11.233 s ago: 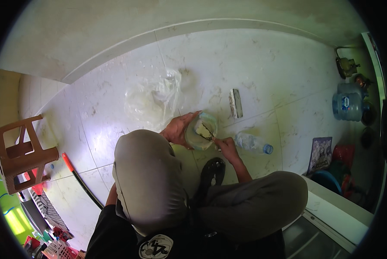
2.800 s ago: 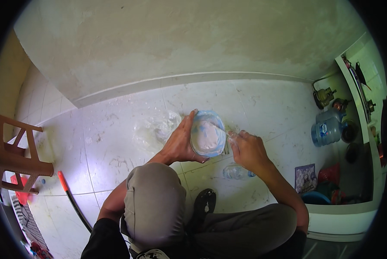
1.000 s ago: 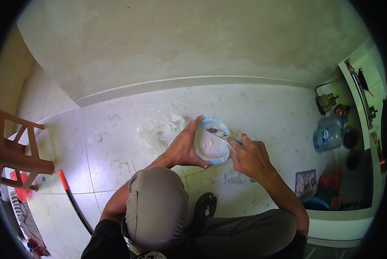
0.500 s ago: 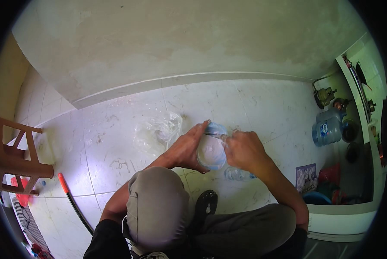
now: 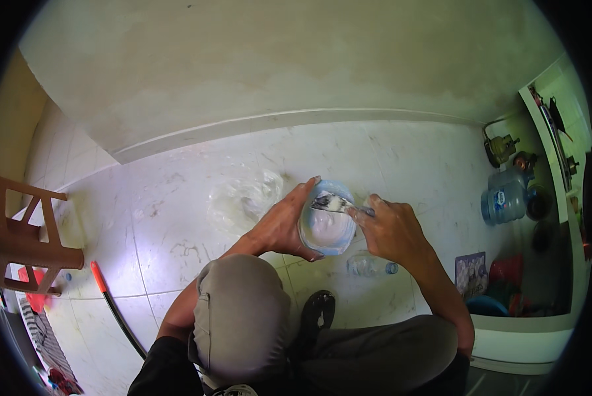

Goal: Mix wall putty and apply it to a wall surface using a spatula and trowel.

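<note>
My left hand (image 5: pixel 284 221) grips a light-blue plastic bowl (image 5: pixel 337 245) from the left, fingertips at its rim. A pale, creamy paste (image 5: pixel 325 226) coats the inside. My right hand (image 5: pixel 395 231) holds a flat metal scraper (image 5: pixel 330 203) by its handle, its paste-smeared blade lying across the upper part of the bowl. Below the bowl, a small clear plastic bottle (image 5: pixel 368 266) lies on the floor. A crumpled clear plastic bag (image 5: pixel 236 204) lies left of the bowl, beyond my left wrist.
A brown plastic stool (image 5: pixel 35 237) stands at left, near an orange-tipped black hose (image 5: pixel 114 303). At right are a water jug (image 5: pixel 504 201), a gas fitting (image 5: pixel 500 146), a blue basin (image 5: pixel 487 303) and a counter (image 5: pixel 520 322). A wall (image 5: pixel 289 59) rises ahead.
Since the oldest frame, the bowl's paste has become smoother and pinker. In the last half second, my right hand has shifted rightward and the scraper blade shows more, smeared with paste.
</note>
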Demonstrator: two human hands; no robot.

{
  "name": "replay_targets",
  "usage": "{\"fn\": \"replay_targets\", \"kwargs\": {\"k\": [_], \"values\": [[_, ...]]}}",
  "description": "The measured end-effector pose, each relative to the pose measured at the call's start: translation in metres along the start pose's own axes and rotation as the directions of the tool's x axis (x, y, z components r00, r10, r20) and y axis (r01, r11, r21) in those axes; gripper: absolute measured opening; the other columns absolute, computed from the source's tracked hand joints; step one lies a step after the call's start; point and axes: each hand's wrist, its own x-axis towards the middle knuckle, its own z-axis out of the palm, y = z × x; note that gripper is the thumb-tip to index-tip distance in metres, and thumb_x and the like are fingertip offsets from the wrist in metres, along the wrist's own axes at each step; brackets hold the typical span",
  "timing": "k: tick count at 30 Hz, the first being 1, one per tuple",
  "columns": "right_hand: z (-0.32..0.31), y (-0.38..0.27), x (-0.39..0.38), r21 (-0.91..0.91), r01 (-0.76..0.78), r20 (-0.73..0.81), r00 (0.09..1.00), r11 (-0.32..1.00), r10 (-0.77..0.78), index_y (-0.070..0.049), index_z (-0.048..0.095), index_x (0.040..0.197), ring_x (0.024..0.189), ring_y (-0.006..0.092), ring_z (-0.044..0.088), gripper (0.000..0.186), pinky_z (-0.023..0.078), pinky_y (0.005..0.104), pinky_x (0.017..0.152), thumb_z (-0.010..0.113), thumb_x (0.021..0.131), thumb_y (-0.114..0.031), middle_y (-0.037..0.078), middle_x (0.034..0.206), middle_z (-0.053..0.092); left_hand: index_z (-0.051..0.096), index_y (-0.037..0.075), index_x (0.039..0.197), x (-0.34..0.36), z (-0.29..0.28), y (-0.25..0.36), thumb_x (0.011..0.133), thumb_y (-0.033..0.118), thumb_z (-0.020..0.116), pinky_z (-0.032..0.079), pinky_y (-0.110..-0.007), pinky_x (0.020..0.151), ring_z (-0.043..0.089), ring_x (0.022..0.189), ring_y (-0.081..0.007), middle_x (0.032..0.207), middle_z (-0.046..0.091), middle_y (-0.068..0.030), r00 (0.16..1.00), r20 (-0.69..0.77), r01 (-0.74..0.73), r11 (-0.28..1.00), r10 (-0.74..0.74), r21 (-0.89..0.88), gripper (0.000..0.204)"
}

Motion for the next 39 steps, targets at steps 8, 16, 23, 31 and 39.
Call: {"fn": "replay_targets", "kwargs": {"k": [8,16,23,31,39], "values": [[0.014,0.004,-0.010,0.024,0.151,0.034,0.988,0.988,-0.152,-0.013,0.081,0.117,0.066,0.0319,0.070,0.036,0.056,0.0433,0.059,0.074,0.081,-0.010,0.020,0.099,0.069,0.017,-0.002,0.164,-0.001,-0.001,-0.003,0.046,0.038,0.103,0.043,-0.047,0.121,0.046,0.145,-0.0452,0.159,0.041,-0.0294,0.997,-0.077,0.011,0.995,-0.004,0.100,0.152],[0.016,-0.004,0.003,-0.004,-0.145,0.211,0.967,0.989,0.143,-0.005,0.079,0.109,0.066,0.0368,0.068,0.024,0.055,0.0480,0.062,0.067,0.092,-0.017,0.018,0.078,0.070,0.015,-0.001,0.164,-0.002,0.003,-0.003,0.046,0.037,0.103,0.046,-0.047,0.119,0.049,0.141,-0.0478,0.157,0.042,-0.0312,0.997,-0.079,0.022,0.992,-0.013,0.120,0.152],[0.012,-0.007,-0.004,0.198,-0.091,0.131,0.989,0.976,0.066,-0.007,0.080,0.111,0.067,0.0358,0.068,0.027,0.055,0.0486,0.066,0.071,0.090,-0.021,0.015,0.079,0.071,0.014,-0.001,0.165,0.000,0.010,-0.005,0.046,0.035,0.104,0.045,-0.047,0.118,0.049,0.141,-0.0487,0.156,0.043,-0.0326,0.995,-0.070,0.078,0.988,-0.069,0.135,0.152],[0.010,-0.008,-0.004,0.095,-0.131,0.023,0.991,0.987,0.130,-0.007,0.081,0.111,0.067,0.0352,0.069,0.027,0.056,0.0480,0.062,0.068,0.088,-0.013,0.018,0.078,0.068,0.015,-0.002,0.164,-0.002,0.007,-0.001,0.047,0.037,0.104,0.044,-0.047,0.120,0.048,0.142,-0.0482,0.156,0.042,-0.0323,0.996,-0.085,0.045,0.991,-0.035,0.125,0.152],[0.013,-0.007,-0.008,0.051,0.002,0.019,1.000,0.999,-0.003,-0.011,0.082,0.113,0.060,0.0307,0.067,0.027,0.053,0.0417,0.054,0.073,0.088,-0.017,0.014,0.080,0.067,0.019,-0.004,0.163,-0.002,0.007,-0.007,0.047,0.043,0.102,0.039,-0.047,0.124,0.043,0.148,-0.0462,0.158,0.042,-0.0303,0.992,-0.107,0.076,0.992,-0.065,0.100,0.150]]}}
